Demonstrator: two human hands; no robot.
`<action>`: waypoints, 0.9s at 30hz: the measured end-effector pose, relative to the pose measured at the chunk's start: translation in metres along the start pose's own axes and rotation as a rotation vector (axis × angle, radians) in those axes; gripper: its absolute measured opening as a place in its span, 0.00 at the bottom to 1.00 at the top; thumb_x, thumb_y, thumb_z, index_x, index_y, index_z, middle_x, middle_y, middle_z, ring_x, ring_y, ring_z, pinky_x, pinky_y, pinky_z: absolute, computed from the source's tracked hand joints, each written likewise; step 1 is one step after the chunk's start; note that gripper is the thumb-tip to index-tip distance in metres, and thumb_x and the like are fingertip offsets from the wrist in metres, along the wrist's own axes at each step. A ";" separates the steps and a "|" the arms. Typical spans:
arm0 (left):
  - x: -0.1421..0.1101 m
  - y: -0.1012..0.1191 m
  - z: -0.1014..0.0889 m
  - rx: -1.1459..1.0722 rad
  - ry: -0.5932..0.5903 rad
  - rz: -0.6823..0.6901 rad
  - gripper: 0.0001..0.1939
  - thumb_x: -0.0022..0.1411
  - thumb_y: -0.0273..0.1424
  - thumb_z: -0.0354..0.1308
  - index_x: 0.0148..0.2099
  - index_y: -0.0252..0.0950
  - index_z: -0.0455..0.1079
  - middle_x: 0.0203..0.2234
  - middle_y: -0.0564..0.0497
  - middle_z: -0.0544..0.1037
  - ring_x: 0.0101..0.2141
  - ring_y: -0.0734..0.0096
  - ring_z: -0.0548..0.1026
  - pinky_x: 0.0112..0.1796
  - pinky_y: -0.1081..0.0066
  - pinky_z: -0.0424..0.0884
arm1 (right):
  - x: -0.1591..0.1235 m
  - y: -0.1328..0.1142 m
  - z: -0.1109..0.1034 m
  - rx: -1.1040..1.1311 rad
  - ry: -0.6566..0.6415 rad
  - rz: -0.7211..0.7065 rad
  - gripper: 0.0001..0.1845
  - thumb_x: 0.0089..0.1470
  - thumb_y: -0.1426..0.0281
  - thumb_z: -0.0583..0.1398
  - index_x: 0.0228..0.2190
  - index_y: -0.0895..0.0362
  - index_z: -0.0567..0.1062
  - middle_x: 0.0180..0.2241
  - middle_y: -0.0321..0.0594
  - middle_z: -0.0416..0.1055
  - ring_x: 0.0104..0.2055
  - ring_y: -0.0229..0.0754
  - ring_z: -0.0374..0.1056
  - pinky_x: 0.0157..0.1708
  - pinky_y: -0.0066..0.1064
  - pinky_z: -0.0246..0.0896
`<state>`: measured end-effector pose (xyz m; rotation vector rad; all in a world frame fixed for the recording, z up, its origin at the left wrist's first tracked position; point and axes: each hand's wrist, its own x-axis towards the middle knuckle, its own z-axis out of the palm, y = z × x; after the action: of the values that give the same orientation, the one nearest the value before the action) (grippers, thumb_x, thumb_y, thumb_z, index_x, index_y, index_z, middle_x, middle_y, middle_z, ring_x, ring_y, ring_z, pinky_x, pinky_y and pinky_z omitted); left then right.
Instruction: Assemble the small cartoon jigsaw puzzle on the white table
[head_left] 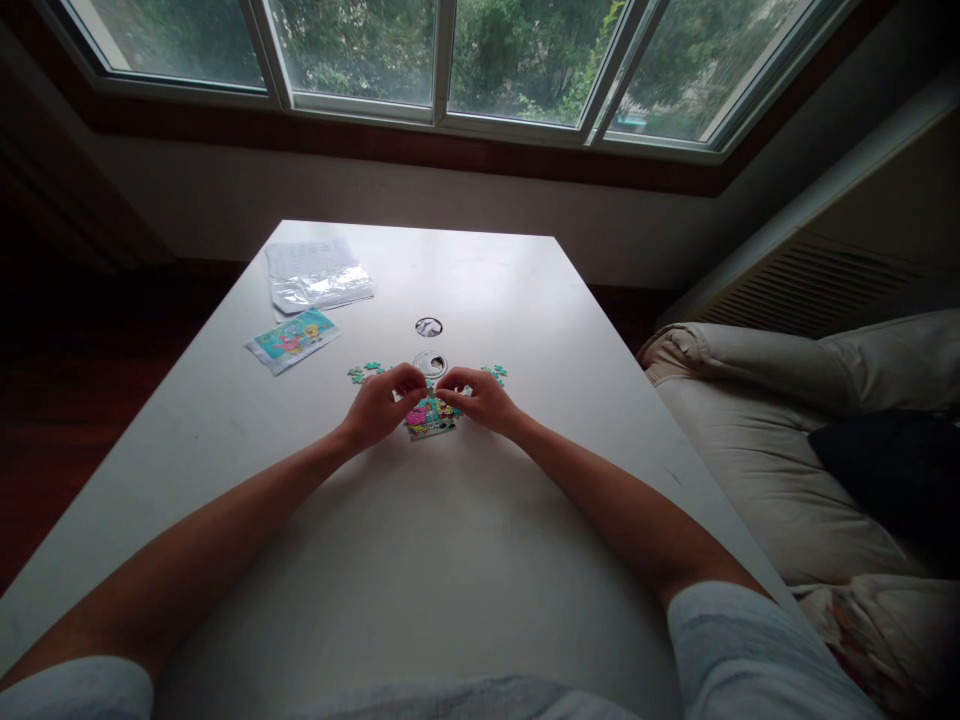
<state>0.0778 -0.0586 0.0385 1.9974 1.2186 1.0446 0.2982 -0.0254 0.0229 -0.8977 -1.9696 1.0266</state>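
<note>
White table (420,560): base surface. Plastic sleeve (319,275): 11 o'clock from jigsaw puzzle (431,421), likely clear of work. Picture sheet (294,340): 10 o'clock, face-up. Left hand (384,402), right hand (484,400): fingers curled, thumbs near forefingers at puzzle's 12 o'clock edge; pinch contents indeterminate. Loose pieces (357,375): 10 and 2 o'clock, presumably for reach.

Daylight from windows (517,65) behind; interior dim, corners near black. Pale sheen on far end of white table (450,262); glare on plastic sleeve (322,287). Soft shadows beneath forearms. Wide-angle stretch toward edges. Small puzzle pieces (365,373) lacking fine detail.
</note>
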 end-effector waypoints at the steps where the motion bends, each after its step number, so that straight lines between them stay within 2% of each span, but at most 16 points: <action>1: 0.000 0.000 0.000 -0.012 -0.004 -0.006 0.05 0.65 0.34 0.60 0.41 0.39 0.73 0.31 0.53 0.80 0.32 0.70 0.77 0.35 0.70 0.71 | 0.000 0.000 0.000 0.000 0.001 -0.003 0.14 0.58 0.57 0.64 0.33 0.55 0.80 0.31 0.37 0.78 0.33 0.38 0.68 0.35 0.31 0.61; 19: 0.001 -0.004 0.001 -0.090 -0.041 -0.037 0.08 0.65 0.37 0.61 0.41 0.38 0.73 0.32 0.52 0.80 0.33 0.71 0.76 0.35 0.70 0.70 | -0.002 -0.001 0.001 0.007 -0.010 -0.016 0.16 0.58 0.55 0.65 0.33 0.56 0.79 0.29 0.37 0.77 0.30 0.37 0.67 0.33 0.29 0.61; 27: 0.002 -0.005 0.002 -0.111 -0.044 -0.047 0.07 0.63 0.35 0.62 0.41 0.37 0.73 0.32 0.52 0.79 0.33 0.71 0.75 0.36 0.71 0.70 | -0.003 0.001 0.003 -0.005 -0.017 -0.020 0.15 0.58 0.56 0.65 0.33 0.56 0.79 0.29 0.36 0.77 0.29 0.36 0.66 0.32 0.29 0.60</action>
<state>0.0777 -0.0547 0.0339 1.8887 1.1541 1.0177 0.2970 -0.0283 0.0204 -0.8729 -1.9918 1.0216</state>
